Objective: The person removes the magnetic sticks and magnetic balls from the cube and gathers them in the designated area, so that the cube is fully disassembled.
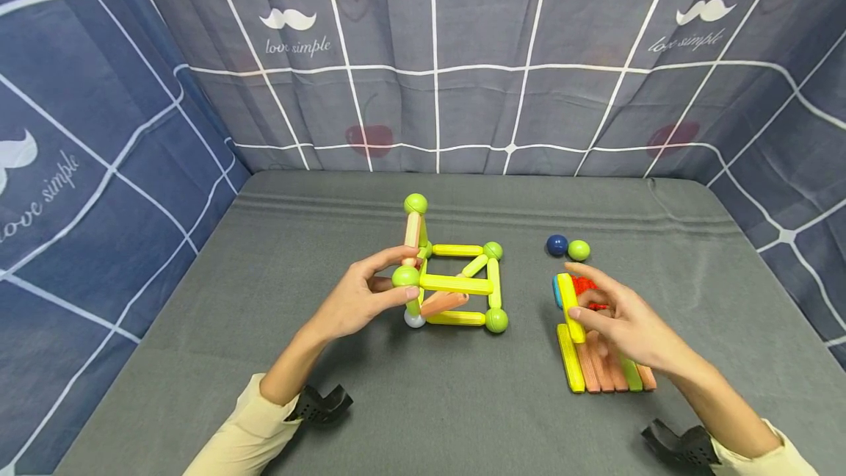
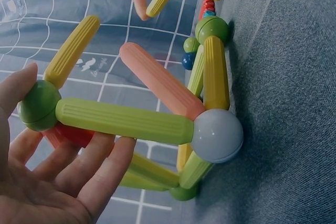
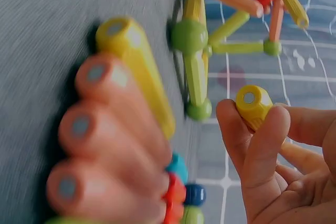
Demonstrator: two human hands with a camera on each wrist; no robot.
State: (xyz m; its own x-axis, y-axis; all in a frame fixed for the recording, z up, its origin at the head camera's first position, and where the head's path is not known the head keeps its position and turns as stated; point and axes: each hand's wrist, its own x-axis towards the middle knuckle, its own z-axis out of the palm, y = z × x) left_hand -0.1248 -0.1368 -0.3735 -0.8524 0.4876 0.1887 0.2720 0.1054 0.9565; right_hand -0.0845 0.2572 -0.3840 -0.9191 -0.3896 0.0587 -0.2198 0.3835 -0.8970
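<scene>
A frame of magnetic rods and balls stands at mid-table, with yellow, green and salmon rods, green balls and one grey ball (image 2: 216, 136). My left hand (image 1: 357, 298) grips it at the upper near-left green ball (image 1: 406, 277), thumb on the ball. A yellow rod (image 1: 459, 284) reaches right from that ball, and a green rod (image 2: 123, 120) drops to the grey ball. A salmon rod (image 2: 160, 80) slants up from the grey ball, its other end free. My right hand (image 1: 631, 325) pinches a loose yellow rod (image 3: 254, 106) between thumb and fingers, above the row of spare rods.
Under my right hand lie a yellow rod (image 1: 570, 358), several salmon rods (image 1: 600, 373) and a green rod (image 1: 631, 374) side by side. Red pieces (image 1: 584, 286) and a blue piece (image 1: 557, 292) lie behind them. Farther back sit a navy ball (image 1: 557, 244) and a green ball (image 1: 579, 250).
</scene>
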